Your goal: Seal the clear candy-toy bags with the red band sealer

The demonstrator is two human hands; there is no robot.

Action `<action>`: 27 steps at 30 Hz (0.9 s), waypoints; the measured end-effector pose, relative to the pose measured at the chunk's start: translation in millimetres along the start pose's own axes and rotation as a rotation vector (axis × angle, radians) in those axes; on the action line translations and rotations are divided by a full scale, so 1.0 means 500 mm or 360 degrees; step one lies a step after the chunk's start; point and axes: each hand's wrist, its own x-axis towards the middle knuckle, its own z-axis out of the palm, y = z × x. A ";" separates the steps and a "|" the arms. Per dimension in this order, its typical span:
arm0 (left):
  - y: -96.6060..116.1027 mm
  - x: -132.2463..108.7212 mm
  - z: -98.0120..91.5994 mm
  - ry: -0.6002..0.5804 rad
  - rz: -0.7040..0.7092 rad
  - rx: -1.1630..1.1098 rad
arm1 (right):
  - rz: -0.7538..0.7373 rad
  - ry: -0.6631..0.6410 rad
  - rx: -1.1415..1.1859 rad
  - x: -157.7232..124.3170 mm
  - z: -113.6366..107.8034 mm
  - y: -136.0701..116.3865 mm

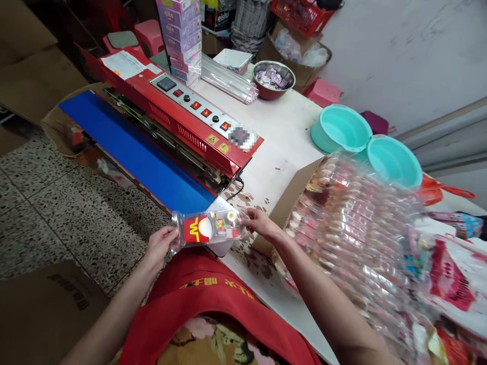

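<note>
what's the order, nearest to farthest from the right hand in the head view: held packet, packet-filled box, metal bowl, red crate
1. Held packet: in the right hand
2. Packet-filled box: to its right
3. Metal bowl: farther ahead
4. Red crate: beyond the bowl

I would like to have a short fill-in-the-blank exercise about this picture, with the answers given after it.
1. The left hand and the ____ hand hold a clear packet.
2. Beside the red machine, the long belt is coloured ____.
3. The number of turquoise basins is ____.

Missing words: right; blue; two.
</note>
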 end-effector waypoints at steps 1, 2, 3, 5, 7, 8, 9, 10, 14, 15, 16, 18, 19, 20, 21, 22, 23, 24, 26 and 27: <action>-0.005 0.001 0.004 0.0039 0.0017 -0.0067 | 0.0003 -0.0001 -0.0012 -0.001 -0.002 0.000; -0.006 0.004 0.005 0.0104 0.0049 -0.0096 | 0.0010 -0.0001 -0.0029 -0.002 -0.004 0.001; -0.004 0.009 0.000 0.0163 0.0079 -0.0102 | 0.0018 0.0003 -0.0049 -0.003 -0.007 0.001; 0.001 0.019 -0.024 0.0267 0.0142 -0.0083 | 0.0041 0.0039 -0.0088 -0.005 -0.014 0.001; 0.002 0.030 -0.060 0.0338 0.0173 -0.0036 | 0.0046 0.0067 -0.0109 -0.007 -0.021 0.000; 0.001 0.034 -0.080 0.0353 0.0173 -0.0005 | 0.0043 0.0063 -0.0110 -0.008 -0.025 -0.001; 0.000 0.038 -0.099 0.0357 0.0166 0.0031 | 0.0044 0.0052 -0.0107 -0.008 -0.027 -0.002; -0.002 0.040 -0.116 0.0359 0.0157 0.0071 | 0.0048 0.0046 -0.0102 -0.010 -0.030 -0.004; 0.010 0.034 -0.152 0.0514 0.0253 0.0432 | 0.0097 0.0089 -0.0075 -0.018 -0.030 -0.006; 0.019 0.029 -0.148 0.0629 0.0383 0.0621 | 0.0109 0.0113 -0.0082 -0.021 -0.029 -0.006; 0.030 0.022 -0.137 0.0734 0.0569 0.0842 | 0.0117 0.0142 -0.0100 -0.023 -0.026 -0.005; 0.052 0.008 -0.091 0.0755 0.1010 0.1271 | 0.0117 0.0210 -0.0176 -0.025 -0.020 -0.002; 0.060 0.002 -0.059 0.0630 0.1205 0.1439 | 0.0102 0.0253 -0.0229 -0.024 -0.016 0.001; 0.065 -0.002 -0.023 0.0429 0.1359 0.1565 | 0.0083 0.0300 -0.0287 -0.021 -0.012 0.004; 0.068 -0.005 0.014 0.0187 0.1459 0.1666 | 0.0065 0.0338 -0.0352 -0.018 -0.008 0.008; 0.067 -0.005 0.048 -0.0017 0.1524 0.1743 | 0.0048 0.0368 -0.0420 -0.014 -0.005 0.012; 0.064 -0.003 0.079 -0.0159 0.1564 0.1800 | 0.0031 0.0398 -0.0492 -0.010 -0.003 0.015; 0.059 -0.001 0.102 -0.0242 0.1587 0.1844 | 0.0014 0.0429 -0.0569 -0.007 -0.002 0.018; 0.049 0.007 0.128 -0.0282 0.1619 0.1894 | -0.0027 0.0496 -0.0734 -0.004 -0.002 0.020; 0.045 0.011 0.132 -0.0270 0.1633 0.1909 | -0.0048 0.0536 -0.0819 -0.005 -0.001 0.019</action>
